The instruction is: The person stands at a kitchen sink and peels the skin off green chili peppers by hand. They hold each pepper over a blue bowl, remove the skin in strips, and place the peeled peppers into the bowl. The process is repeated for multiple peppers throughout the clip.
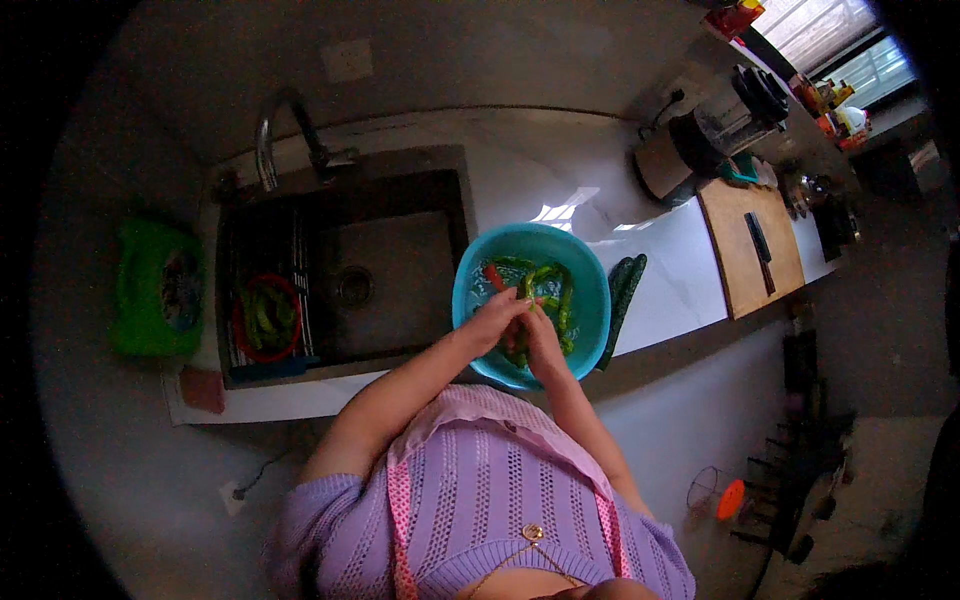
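A turquoise plastic basin on the counter holds water with several long green peppers and a red piece, perhaps a red pepper. Both my hands are over the basin, close together with their fingers meeting. A light-green pepper rises from between the fingers of my left hand and my right hand. Much of what lies beneath the hands is hidden by them. Against the basin's right side lie dark-green cucumbers.
Left of the basin is a dark sink with a curved faucet. A red basket of green vegetables sits on its rack. To the right are a blender and a wooden cutting board bearing a knife.
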### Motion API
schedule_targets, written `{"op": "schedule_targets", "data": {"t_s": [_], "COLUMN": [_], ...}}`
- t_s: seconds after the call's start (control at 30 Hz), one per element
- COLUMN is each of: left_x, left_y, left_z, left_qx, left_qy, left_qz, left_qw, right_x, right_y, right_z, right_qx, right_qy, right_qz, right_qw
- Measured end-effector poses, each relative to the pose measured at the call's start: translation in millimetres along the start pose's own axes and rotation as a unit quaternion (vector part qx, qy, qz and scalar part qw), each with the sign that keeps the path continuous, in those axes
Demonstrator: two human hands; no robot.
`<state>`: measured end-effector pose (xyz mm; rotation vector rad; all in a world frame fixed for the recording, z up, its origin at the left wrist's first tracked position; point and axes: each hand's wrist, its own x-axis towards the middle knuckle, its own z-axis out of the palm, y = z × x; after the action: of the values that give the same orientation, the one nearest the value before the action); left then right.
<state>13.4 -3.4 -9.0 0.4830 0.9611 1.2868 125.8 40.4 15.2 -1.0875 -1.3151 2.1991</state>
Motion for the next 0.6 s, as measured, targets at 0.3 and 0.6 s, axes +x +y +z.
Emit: {"op": "schedule_targets", "data": {"t_s": [0.3,0.6], "left_x": [-7,2], "left_y": [12,0], "left_z": [5,2], "left_qx": [-0.039,-0.094], "left_qy": [-0.042,0.088], "left_qz": [0.05,0.102], "left_qw": [0.997,0.986], "right_x": [-4,-3], "right_y": [-8,7], "right_z": [0,15], "right_qx": [0.079,-0.005], "right_qy": [-0.053,-0.074], "right_qz": [-0.002,-0.033], "right_qw": [0.995,0.997]}}
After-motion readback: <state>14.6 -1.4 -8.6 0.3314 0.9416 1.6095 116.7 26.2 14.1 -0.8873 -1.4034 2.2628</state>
